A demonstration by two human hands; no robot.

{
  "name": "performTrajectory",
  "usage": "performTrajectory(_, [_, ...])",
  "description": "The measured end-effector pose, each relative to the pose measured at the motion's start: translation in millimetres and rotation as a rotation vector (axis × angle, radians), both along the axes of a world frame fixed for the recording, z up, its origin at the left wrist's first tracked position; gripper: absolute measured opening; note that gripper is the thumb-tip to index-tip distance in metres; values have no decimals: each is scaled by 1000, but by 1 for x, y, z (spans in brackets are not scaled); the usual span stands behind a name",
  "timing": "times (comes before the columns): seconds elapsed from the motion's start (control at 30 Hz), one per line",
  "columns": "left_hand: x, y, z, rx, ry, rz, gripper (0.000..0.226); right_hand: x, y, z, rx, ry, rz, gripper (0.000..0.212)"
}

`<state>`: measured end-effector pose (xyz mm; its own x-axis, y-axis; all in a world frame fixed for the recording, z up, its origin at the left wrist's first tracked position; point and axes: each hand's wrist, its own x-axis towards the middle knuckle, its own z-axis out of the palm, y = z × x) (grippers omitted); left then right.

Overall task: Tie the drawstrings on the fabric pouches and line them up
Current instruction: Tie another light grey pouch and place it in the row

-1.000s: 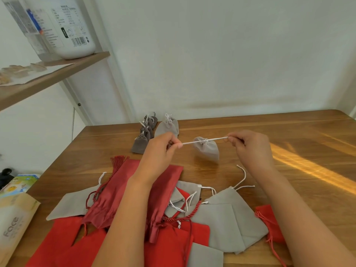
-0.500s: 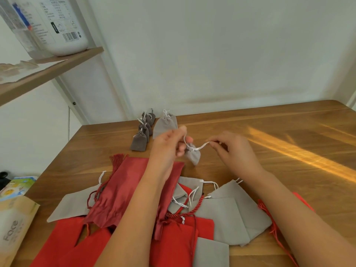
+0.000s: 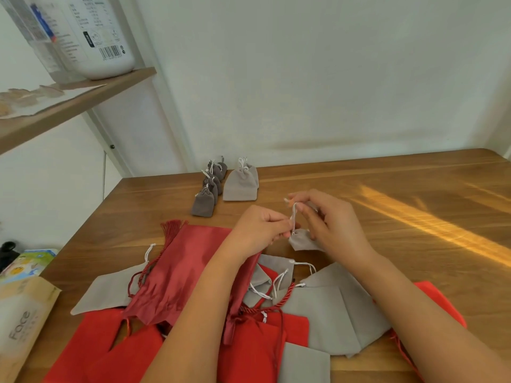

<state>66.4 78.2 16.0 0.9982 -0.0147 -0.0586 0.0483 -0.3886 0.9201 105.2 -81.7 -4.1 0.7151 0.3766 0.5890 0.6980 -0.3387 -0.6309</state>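
Small grey pouch (image 3: 302, 242) over wooden table (image 3: 387, 189), white drawstring (image 3: 293, 217) upright, pinched low by left hand (image 3: 258, 230), high by right hand (image 3: 331, 225).

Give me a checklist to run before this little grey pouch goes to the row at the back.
1. Grip of the left hand on the white drawstring, pinched: ok.
2. Grip of the right hand on the same cord, higher up: ok.
3. Knot finished: cannot tell, the fingers hide it.
4. The small grey pouch is free of the loose cords of the pile of untied pouches: ok.
5. Bare table to the right of the tied pouches for setting it down: ok.
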Motion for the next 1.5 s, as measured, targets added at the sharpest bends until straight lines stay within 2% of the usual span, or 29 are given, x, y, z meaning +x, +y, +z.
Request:
performTrajectory(0.03, [-1,-2,1,81,-22,-32,30,0,2,-1,-18,-54,-8,13])
performTrajectory(0.1, [-4,-6,4,124,-43,-94,42,2,3,-2,-19,-78,-7,13])
performTrajectory(0.23, [-9,-11,8,69,-76,-161,29,-2,0,2,23,100,35,14])
performTrajectory(0.37, [-4,-5,3,21,-96,16,39,-1,-2,9,78,199,42,18])
performTrajectory(0.43, [-1,0,2,-13,-102,92,33,1,-4,11,22,288,69,37])
performTrajectory(0.5, [-1,3,3,-38,-126,101,26,3,-5,12,-72,321,83,40])
performTrajectory(0.7, [1,5,0,-48,-118,120,17,4,-5,12,-223,142,-21,18])
performTrajectory(1.03, [1,8,3,-261,14,179,9,-1,-2,19,-334,85,-119,17])
performTrajectory(1.17, [1,9,4,-245,-52,201,13,-3,-1,20,-394,91,-81,23])
performTrajectory(1.33, [0,5,3,-110,-106,206,16,-1,0,19,-569,143,-124,23])
performTrajectory(1.5, [0,8,5,-152,-95,227,12,-1,-6,21,-400,75,-140,16])
